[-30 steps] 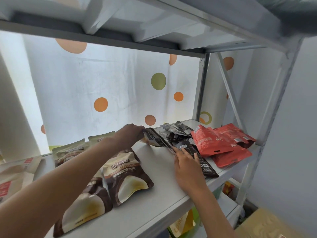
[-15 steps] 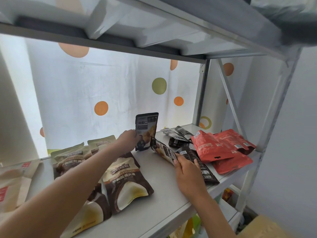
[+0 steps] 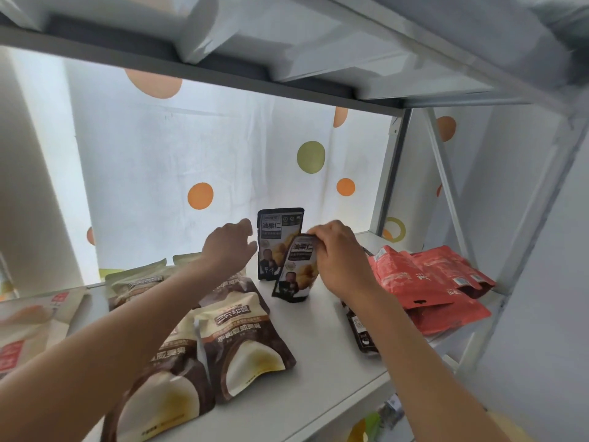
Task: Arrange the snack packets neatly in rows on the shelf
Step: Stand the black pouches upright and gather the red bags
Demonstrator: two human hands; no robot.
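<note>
On the white shelf (image 3: 331,362) a black snack packet (image 3: 276,231) stands upright near the back. My left hand (image 3: 229,247) hovers just left of it, fingers loosely curled, holding nothing. My right hand (image 3: 338,260) pinches the top of a second black packet (image 3: 294,272), which stands tilted in front of the first. Brown-and-cream packets (image 3: 242,342) lie overlapping on the left under my left arm. Red packets (image 3: 427,282) lie piled on the right. Another black packet (image 3: 361,333) lies flat, partly hidden by my right arm.
A pale packet with a red label (image 3: 28,323) lies at the far left. A dotted white curtain (image 3: 223,161) hangs behind the shelf. The upper shelf (image 3: 287,59) is close overhead, and the metal frame post and brace (image 3: 446,186) stand at the right.
My left hand has let go of the first black packet, now standing upright at the back. My right hand lifted a second black packet from the pile and set it up in front.
</note>
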